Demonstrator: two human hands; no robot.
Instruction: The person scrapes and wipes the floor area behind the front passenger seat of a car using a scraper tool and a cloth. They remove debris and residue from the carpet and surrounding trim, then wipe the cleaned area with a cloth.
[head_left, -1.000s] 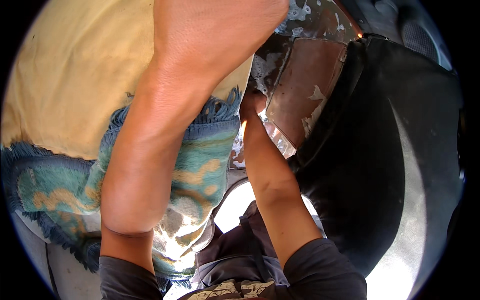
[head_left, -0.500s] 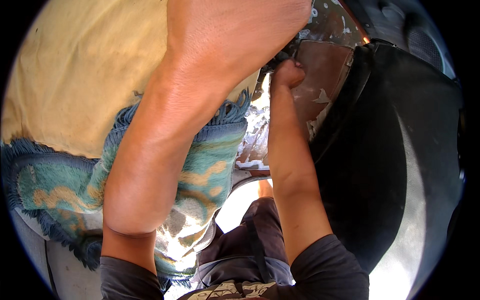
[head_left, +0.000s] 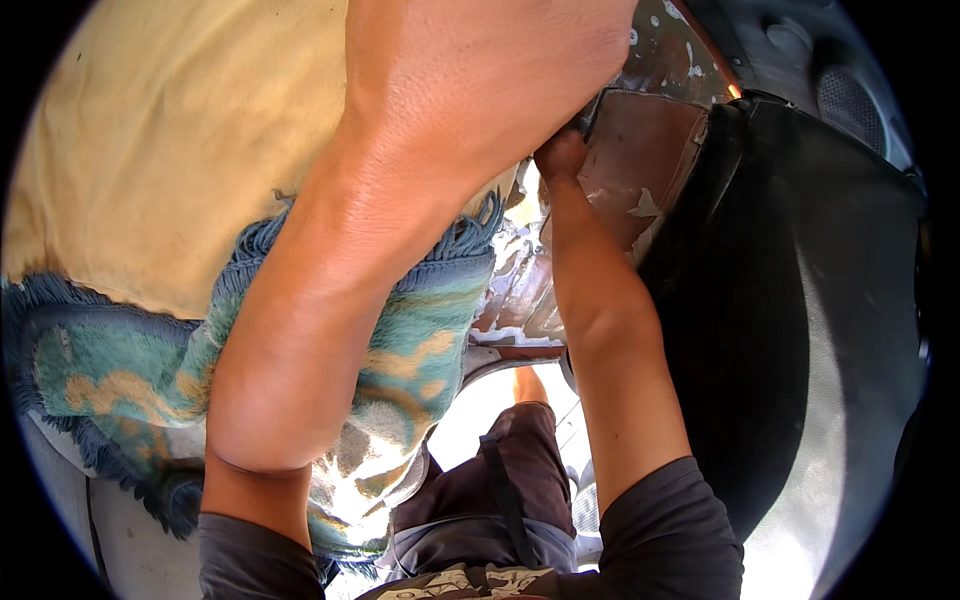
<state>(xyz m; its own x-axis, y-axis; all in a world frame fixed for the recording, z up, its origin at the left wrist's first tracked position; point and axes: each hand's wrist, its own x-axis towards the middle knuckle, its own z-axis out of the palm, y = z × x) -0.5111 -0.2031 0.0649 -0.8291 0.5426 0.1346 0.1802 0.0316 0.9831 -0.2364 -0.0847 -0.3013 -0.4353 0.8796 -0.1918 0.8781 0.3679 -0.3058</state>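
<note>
My left arm crosses the view close up, and my left hand (head_left: 490, 75) fills the upper middle, held above the worn metal strip. Its fingers lie out of sight, past the top edge or behind the hand itself. My right hand (head_left: 564, 156) reaches in below and beyond it, at the edge of a brown panel (head_left: 640, 150) with torn, peeling patches. The left hand covers the right hand's fingertips, so I cannot make out what they touch. Paint-spotted metal (head_left: 515, 290) shows beside my right forearm.
On the left lies a tan cover (head_left: 170, 150), with a fringed blue-green blanket (head_left: 110, 370) over its near edge. A large black padded panel (head_left: 780, 300) curves along the right side. Behind it is a dark grille (head_left: 850, 105). My leg (head_left: 520, 460) is below.
My right hand has slid slightly left and further under my left hand, hiding its fingers. The right elbow has swung outward to the right. My left hand has shifted slightly right.
</note>
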